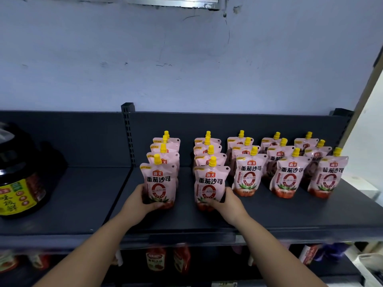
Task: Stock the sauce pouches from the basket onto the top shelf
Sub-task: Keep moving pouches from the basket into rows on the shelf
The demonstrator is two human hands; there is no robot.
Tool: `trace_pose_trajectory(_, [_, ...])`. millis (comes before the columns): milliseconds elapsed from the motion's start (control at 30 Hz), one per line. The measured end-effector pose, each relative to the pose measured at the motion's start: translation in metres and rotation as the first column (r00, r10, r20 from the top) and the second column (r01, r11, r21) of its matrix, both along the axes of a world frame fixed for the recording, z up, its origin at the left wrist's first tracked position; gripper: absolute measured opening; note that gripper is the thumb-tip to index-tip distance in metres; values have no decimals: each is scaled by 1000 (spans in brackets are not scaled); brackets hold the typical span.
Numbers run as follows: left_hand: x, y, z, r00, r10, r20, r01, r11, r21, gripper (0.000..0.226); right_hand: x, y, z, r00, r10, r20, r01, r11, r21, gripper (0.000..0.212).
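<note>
While both arms reach up over the front edge of the top shelf (269, 216), each hand grasps one sauce pouch near its base.

Left hand (145, 200): the fingers curl round the lower left side of the left front pouch (158, 181). This pouch stands upright at the head of the leftmost column, label facing forward, yellow cap on top.

Right hand (226, 200): the fingers curl round the lower right side of the right front pouch (210, 183). This pouch stands upright at the head of the second column, beside the left front pouch but apart from it, with a strip of bare shelf between them. The hands cover the bases of both pouches, so it is not possible to tell whether the bases rest on the shelf or sit just clear of it.

Stocked pouches (287, 179): pink pouches with yellow caps stand in five columns running from the front of the shelf toward the back panel. The two left columns hold four pouches each, counting the grasped ones. The three right columns hold three each, and their fronts sit further back than the grasped pair.

Surroundings: a slotted upright (128, 133) divides the back panel just left of the pouch columns. Left of it, on the adjoining shelf section, stands a dark jar (18, 183) with a yellow label. Below the top shelf, red bottles (156, 258) show on a lower shelf, blurred. A pale wall (186, 59) rises behind the unit.
</note>
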State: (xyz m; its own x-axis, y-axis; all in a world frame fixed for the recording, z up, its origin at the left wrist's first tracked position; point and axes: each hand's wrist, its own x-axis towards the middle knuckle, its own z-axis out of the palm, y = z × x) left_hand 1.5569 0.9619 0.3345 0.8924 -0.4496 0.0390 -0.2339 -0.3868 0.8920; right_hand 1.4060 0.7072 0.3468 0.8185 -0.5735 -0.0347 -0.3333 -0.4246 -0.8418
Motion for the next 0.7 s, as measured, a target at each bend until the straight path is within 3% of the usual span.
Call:
trace_pose_trajectory(133, [-3,8,5,1000,26,-6,-26,999,23,87,-9,-10,14,993,52,-102,-59,995,-75,48])
trace_pose_trajectory(200, [-5,14,7,999,41,-7,-41,998,56,94,-16,-17,26,962,93,-258,-146,970,-195,49])
trace_pose_trajectory(300, [-13,24,10,998,53,13,-55,989,138,96,-26,-21,45,798,117,-592,-360,879,-312,60])
trace_pose_trajectory(367, [-20,31,11,998,45,40,-52,980,192,91,-31,-19,56,681,110,-724,-466,827,-314,60])
trace_pose_trajectory(500, [-36,50,15,990,50,135,-87,954,285,74,-34,-5,69,596,129,-793,-575,757,-309,71])
trace_pose_trajectory(600, [-45,68,22,974,83,212,-152,930,334,63,-26,19,73,590,180,-787,-637,702,-317,86])
trace_pose_trajectory(700, [-52,96,27,951,119,286,-234,881,411,56,-11,54,79,619,243,-747,-694,615,-376,77])
